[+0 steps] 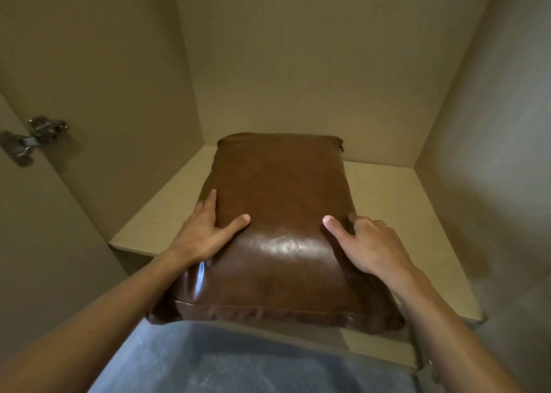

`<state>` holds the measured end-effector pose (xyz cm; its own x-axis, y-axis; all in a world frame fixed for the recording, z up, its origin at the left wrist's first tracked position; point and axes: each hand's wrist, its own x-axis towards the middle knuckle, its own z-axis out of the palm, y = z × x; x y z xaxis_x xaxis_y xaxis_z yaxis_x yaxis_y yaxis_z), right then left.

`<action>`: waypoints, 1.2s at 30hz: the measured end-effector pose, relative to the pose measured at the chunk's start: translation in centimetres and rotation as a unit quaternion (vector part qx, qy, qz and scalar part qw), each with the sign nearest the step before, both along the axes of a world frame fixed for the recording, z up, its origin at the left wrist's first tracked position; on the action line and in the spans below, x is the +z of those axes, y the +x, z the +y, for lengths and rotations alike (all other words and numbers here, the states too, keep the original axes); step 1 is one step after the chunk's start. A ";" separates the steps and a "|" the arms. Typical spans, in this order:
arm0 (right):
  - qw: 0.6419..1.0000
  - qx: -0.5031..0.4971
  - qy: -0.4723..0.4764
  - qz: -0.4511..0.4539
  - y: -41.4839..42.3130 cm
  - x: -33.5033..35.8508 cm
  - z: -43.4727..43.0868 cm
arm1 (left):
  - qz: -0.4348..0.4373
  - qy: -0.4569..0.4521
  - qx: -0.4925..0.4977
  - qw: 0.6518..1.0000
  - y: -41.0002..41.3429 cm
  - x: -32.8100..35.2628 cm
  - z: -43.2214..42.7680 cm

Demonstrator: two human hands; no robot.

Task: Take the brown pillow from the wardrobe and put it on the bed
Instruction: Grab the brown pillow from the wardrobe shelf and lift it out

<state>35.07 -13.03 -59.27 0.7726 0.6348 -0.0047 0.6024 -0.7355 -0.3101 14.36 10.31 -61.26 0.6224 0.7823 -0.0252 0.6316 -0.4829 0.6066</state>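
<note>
A glossy brown leather-like pillow [280,213] lies lengthwise on the pale wardrobe shelf [396,210], its near end hanging over the shelf's front edge. My left hand [205,231] grips its left side, thumb on top and fingers along the edge. On the opposite side my right hand [366,243] holds it the same way, thumb resting on the top face, fingers curled over the side. The bed is out of view.
Beige wardrobe walls close in on the left [113,94], back and right. A metal door hinge [32,137] sits on the left panel. Below the shelf's front edge, grey-blue cloth [238,363] fills the bottom of the view.
</note>
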 end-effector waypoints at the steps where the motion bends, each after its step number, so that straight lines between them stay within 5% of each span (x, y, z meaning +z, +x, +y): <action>1: 1.000 -0.003 -0.003 0.016 0.0 0.2 0.0 | 0.004 0.001 -0.007 1.000 -0.2 0.2 0.4; 7: 0.996 -0.062 0.017 0.065 2.1 -0.3 2.3 | 0.009 -0.018 0.010 1.000 1.5 1.5 3.4; 15: 0.903 -0.149 0.133 0.381 5.1 0.0 5.1 | -0.009 -0.150 0.013 0.989 3.6 2.5 7.4; 22: 0.874 -0.171 0.172 0.421 5.6 0.3 7.4 | -0.055 -0.289 0.066 0.953 4.8 0.2 10.1; 26: 0.857 -0.183 0.212 0.433 5.1 0.1 7.5 | -0.042 -0.375 0.012 0.926 3.8 0.1 10.4; 36: 0.790 -0.238 0.183 0.534 -0.6 4.5 2.2 | -0.089 -0.430 -0.022 0.898 -3.8 5.2 4.6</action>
<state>34.44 -10.83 -54.78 0.6043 0.3830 -0.6986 -0.4648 -0.5427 -0.6996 10.57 14.95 -56.05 0.7065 0.4947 -0.5062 0.4801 0.1906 0.8563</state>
